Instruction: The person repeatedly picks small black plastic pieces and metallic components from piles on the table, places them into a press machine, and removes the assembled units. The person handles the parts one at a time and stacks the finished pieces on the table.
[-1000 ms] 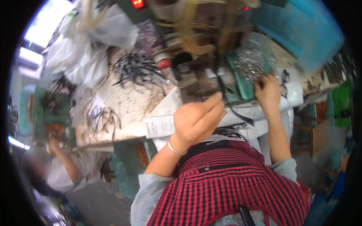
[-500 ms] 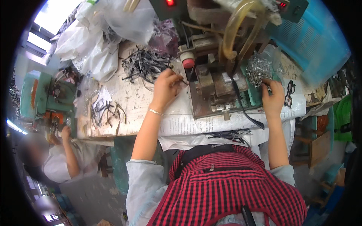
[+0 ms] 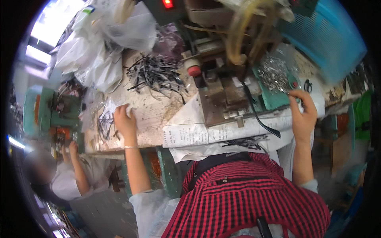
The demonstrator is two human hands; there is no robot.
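Note:
My left hand (image 3: 125, 121) reaches out to the left end of the workbench (image 3: 152, 115). Its fingers lie on a clear plastic bag (image 3: 104, 119) that holds thin black strips. Whether it grips the bag is unclear. My right hand (image 3: 303, 113) is at the right side of the metal press machine (image 3: 222, 93), fingertips bent at the edge of a heap of small shiny metal parts (image 3: 274, 73) on a green plate. A black strap (image 3: 260, 121) hangs from the machine over a sheet of newspaper (image 3: 190, 133).
A loose pile of black strips (image 3: 152, 73) lies at the back of the bench beside white plastic bags (image 3: 103, 47). A blue basket (image 3: 329, 35) stands at the far right. A red knob (image 3: 193, 71) sticks out of the machine. Another person (image 3: 63, 174) works at a green machine (image 3: 49, 107) on the left.
My left hand has left the machine and the strip pile and swung left and nearer, onto the plastic bag. My right hand stays by the metal parts.

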